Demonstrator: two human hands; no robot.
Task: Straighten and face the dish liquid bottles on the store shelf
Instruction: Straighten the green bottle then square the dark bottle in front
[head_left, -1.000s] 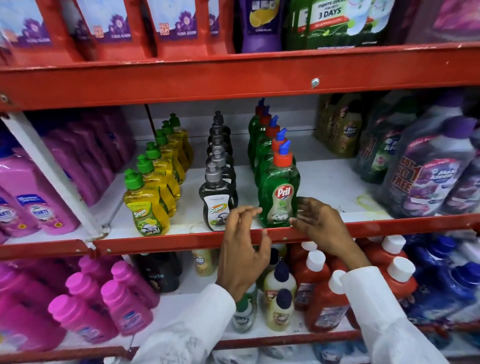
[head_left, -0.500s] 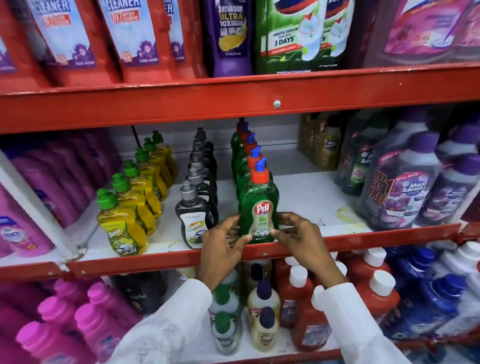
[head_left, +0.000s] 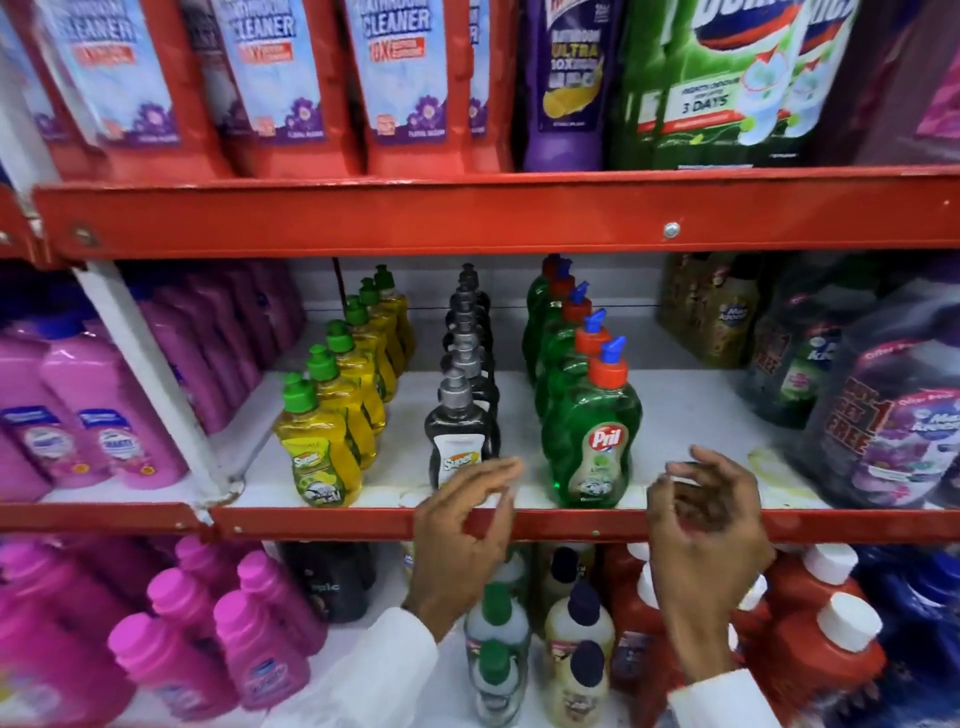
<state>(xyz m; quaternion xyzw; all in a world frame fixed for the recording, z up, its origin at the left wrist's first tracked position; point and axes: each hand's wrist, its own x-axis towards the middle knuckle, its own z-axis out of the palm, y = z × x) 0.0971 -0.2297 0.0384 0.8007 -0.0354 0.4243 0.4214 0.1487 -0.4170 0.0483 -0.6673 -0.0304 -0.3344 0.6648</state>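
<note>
Head view showed the middle shelf (head_left: 519, 522) across the centre of the frame, three rows of dish liquid running front to back: yellow bottles (head_left: 324, 457) centre-left, black bottles (head_left: 460, 441) in the middle, green Pril bottles (head_left: 592, 441) centre-right. Front green bottle stood upright at the shelf lip, label out. Left hand (head_left: 462, 525) was low centre, fingers spread, empty, fingertips overlapping the lower label of the front black bottle; contact could not be told. Right hand (head_left: 709, 525) was lower right of centre, fingers loosely curled and apart, holding nothing, clear of the green bottle with bare shelf between. Judged: green row looked faced, black row likely next. To do it well: grip the front black bottle low on both sides, twist until the label sat square to the aisle, then slide it flush with the red lip in line with its neighbours. Keep the push low, since the tall pump top would tip it back into the row behind. Gaps between rows were fair, so the risk of knocking the yellow or green fronts seemed small. Purple bottles (head_left: 883, 431) at right were not part of this.
</note>
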